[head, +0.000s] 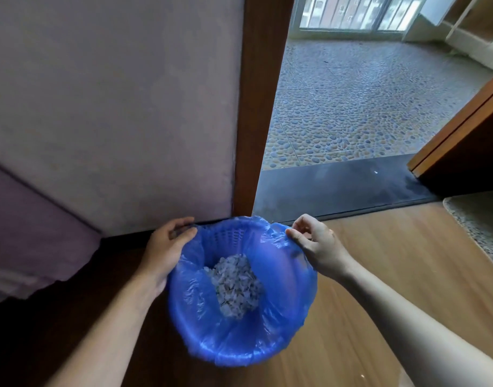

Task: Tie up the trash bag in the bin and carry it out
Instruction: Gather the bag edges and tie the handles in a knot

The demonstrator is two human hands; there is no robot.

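Observation:
A round bin stands on the wooden floor below me, lined with a translucent blue trash bag (281,311) folded over its rim. The bin's blue lattice wall (228,236) shows through at the far side. A heap of small pale scraps (235,286) lies at the bottom. My left hand (167,247) curls over the bag's edge at the far-left rim. My right hand (313,241) pinches the bag's edge between thumb and fingers at the far-right rim.
A mauve wall (114,107) and a dark wooden door frame (256,107) rise just behind the bin. An open doorway with a dark threshold (337,188) leads to a pebble-patterned floor (351,107). A wooden door (463,141) stands at right, and a rug edge (479,227) lies nearby.

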